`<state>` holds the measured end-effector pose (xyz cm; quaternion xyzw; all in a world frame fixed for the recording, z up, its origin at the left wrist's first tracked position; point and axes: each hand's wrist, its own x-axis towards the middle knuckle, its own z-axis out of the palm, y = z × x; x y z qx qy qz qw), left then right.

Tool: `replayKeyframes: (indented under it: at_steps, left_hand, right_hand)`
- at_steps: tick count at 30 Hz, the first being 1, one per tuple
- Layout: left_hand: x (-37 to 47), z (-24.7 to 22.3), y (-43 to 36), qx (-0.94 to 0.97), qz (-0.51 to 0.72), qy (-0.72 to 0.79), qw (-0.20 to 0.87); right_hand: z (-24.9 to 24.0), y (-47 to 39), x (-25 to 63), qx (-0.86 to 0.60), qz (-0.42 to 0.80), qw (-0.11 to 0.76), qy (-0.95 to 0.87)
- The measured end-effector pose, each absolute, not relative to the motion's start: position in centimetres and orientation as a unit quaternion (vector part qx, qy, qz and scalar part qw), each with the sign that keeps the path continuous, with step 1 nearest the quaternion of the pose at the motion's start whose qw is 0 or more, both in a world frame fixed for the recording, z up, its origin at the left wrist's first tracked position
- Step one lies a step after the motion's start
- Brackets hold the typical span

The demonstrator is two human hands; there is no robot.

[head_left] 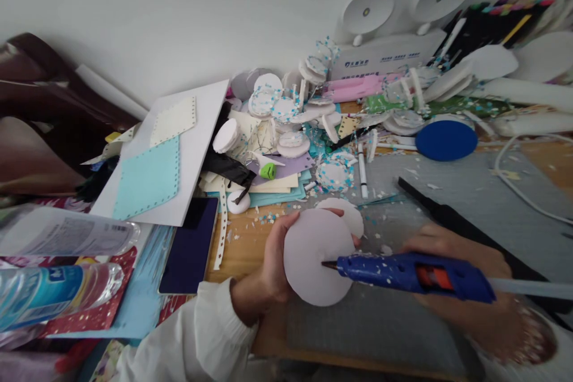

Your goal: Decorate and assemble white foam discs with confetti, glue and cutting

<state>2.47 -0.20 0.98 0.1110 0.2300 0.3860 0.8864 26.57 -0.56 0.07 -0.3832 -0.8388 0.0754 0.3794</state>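
My left hand [274, 259] is closed around the edge of a white foam disc [313, 233], its face tilted toward me. In my right hand [465, 274] is a blue glue gun [380, 268] with a glue stick [528, 287] coming out of its back end. The gun's dark nozzle points left, at or just over the middle of the disc's face; I cannot tell whether it touches. Just behind the held disc shows another white disc with a scalloped edge [351, 215].
Behind my hands lie piled white foam discs [268, 85] with blue star garlands. At left are a white board [192, 131], a dark phone [188, 245] and a plastic bottle [58, 289]. A blue disc [446, 138], black strip [456, 221] and white cable [505, 167] lie right, on a grey mat [385, 179].
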Motion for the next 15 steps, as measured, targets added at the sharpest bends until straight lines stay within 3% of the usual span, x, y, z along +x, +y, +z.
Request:
replayKeyframes:
  at_steps: [15]
  left_hand:
    - [2.4,1.1,-0.3,0.131,0.392,0.240,0.878]
  right_hand:
    - [-1.0,-1.3,26.8,-0.444,0.141,0.418,-0.780]
